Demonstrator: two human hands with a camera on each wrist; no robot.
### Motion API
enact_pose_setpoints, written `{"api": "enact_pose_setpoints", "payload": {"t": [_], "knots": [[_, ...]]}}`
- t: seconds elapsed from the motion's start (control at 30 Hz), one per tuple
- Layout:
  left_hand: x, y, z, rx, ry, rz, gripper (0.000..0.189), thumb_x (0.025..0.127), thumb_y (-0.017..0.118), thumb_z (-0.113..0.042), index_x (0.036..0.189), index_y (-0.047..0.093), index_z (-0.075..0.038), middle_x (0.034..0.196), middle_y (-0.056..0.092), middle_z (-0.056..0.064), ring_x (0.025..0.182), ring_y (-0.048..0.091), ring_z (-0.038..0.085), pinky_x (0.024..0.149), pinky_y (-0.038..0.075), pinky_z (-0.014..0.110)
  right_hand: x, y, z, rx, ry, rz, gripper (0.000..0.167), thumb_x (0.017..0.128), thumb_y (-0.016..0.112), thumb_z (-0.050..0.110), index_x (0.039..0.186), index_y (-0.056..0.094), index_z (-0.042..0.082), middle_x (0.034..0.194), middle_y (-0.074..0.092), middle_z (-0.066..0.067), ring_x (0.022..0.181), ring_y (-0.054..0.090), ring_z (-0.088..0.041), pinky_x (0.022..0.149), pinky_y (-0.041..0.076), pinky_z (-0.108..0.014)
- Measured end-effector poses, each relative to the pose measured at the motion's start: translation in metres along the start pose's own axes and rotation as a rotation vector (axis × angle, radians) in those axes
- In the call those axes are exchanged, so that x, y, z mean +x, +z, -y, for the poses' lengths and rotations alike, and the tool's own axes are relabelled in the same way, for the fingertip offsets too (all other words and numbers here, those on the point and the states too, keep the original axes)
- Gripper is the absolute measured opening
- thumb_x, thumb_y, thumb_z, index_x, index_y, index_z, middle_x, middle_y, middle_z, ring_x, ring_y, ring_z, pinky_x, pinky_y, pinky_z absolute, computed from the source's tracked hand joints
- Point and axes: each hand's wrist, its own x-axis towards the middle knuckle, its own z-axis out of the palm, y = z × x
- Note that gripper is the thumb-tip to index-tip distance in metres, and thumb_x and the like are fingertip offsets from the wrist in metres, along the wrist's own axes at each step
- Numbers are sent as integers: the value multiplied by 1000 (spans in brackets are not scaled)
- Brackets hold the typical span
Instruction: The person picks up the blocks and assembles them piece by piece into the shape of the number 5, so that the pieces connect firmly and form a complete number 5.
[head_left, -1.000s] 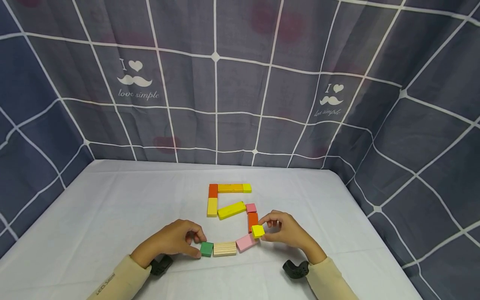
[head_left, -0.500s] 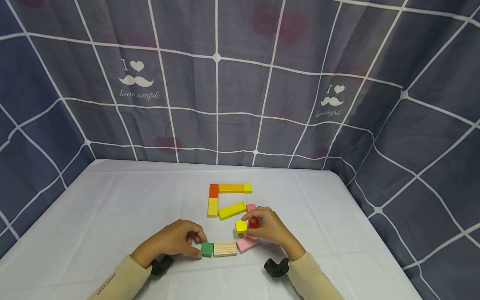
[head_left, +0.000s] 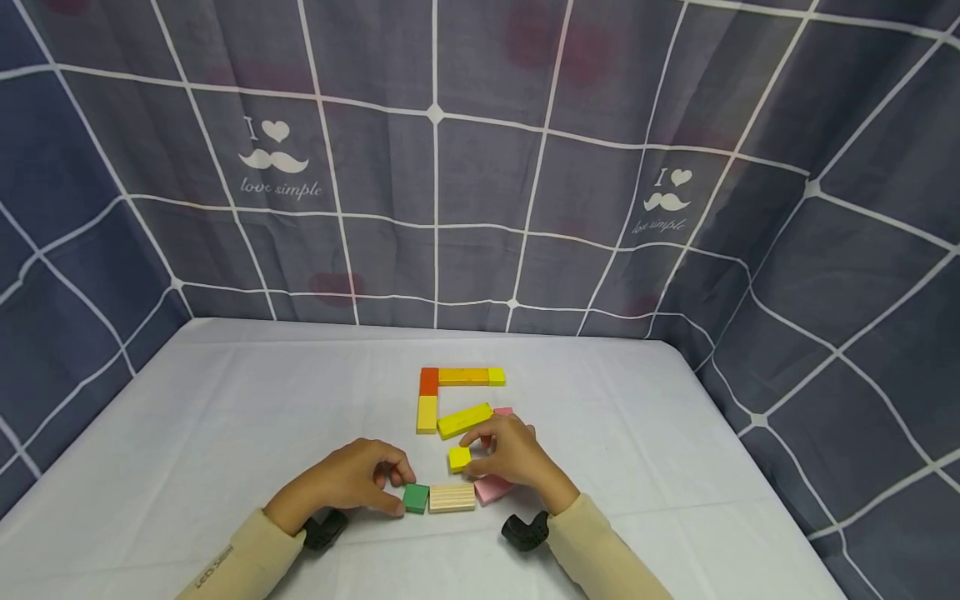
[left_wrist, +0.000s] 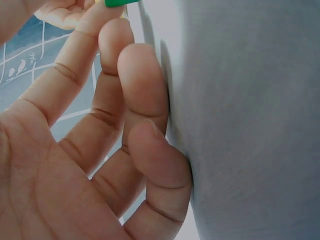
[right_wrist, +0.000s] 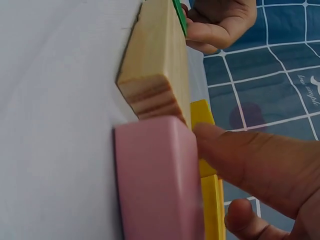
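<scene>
My left hand (head_left: 348, 475) pinches a small green block (head_left: 416, 498) between thumb and index finger at the left end of the near row. In the left wrist view only a corner of that green block (left_wrist: 121, 2) shows by the fingertips. My right hand (head_left: 517, 454) holds a small yellow cube (head_left: 459, 460) between thumb and fingers, behind the plain wooden block (head_left: 452, 498). A pink block (head_left: 492, 489) follows the wooden one at its right, partly under my right hand. The orange-red block seen there earlier is hidden by this hand.
Farther back lie a yellow bar (head_left: 464, 421), a yellow block (head_left: 427, 415), an orange-red block (head_left: 429, 382), an orange bar (head_left: 463, 377) and a small yellow-green block (head_left: 497, 377). A pink block (head_left: 503, 411) peeks out behind my right hand. Grid-patterned curtains (head_left: 480, 167) enclose the white table (head_left: 225, 400).
My right hand has carried the yellow cube leftward, from above the right-hand pink block to behind the wooden block. My left hand has stayed at the green block.
</scene>
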Motion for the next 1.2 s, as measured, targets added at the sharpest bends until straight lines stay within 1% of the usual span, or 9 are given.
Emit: {"api": "enact_pose_setpoints", "payload": {"t": [0.27,0.37,0.5,0.6,0.63,0.77,0.9,1.1,1.2], "knots": [[0,0,-4,-9,8,-1,25,79,95,-11,98,79,-15,86,64,-6,68,50,8,63,40,23,0,0,8,-36,60,14,29,74,100,14,100,86,16,77,60,6,77,51,-7,77,27,-43],[0,1,-4,-11,6,-3,25,79,95,-10,98,79,-15,86,64,-5,67,50,8,63,40,23,-1,-2,9,-35,56,24,30,75,100,14,101,86,15,77,61,6,75,51,-7,77,27,-42],[0,1,-4,-10,3,-4,26,79,96,-10,98,79,-14,86,64,-5,67,50,8,62,40,23,-5,-10,6,44,19,44,31,79,95,8,108,84,8,82,62,3,73,51,-8,78,36,-37],[1,2,-3,-8,-4,-4,26,79,96,-10,98,79,-15,86,63,-5,68,50,8,63,40,23,-11,-18,0,128,-15,55,27,86,88,4,112,81,3,84,62,3,71,51,-9,70,43,-27],[1,2,-3,-7,-6,-4,26,79,96,-10,98,78,-15,86,63,-5,68,50,8,63,40,23,-13,-20,-3,152,-27,54,25,88,86,3,112,80,2,84,61,3,71,50,-9,66,44,-25],[1,2,-1,-2,-13,-1,26,79,96,-11,98,78,-16,86,63,-6,67,50,8,63,41,23,-23,-28,-15,241,-61,31,21,92,82,2,112,78,-1,83,61,4,72,51,-8,66,43,-23],[2,2,1,-4,-7,2,26,79,96,-11,98,78,-16,85,63,-6,66,49,7,62,40,22,-31,-33,-27,322,-73,21,19,95,78,2,112,77,-4,84,65,1,73,53,-8,66,44,-22],[2,2,3,-2,-20,4,26,79,96,-13,97,77,-17,86,63,-5,67,50,8,62,40,23,-40,-38,-42,419,-56,122,19,96,75,0,113,77,-6,90,70,-2,74,52,-8,66,41,-19],[2,1,3,-2,-27,3,26,79,96,-13,97,77,-17,86,64,-5,67,50,8,62,40,23,-43,-39,-48,459,-51,177,22,93,77,-3,114,76,-8,87,64,1,73,50,-7,65,40,-18]]}}
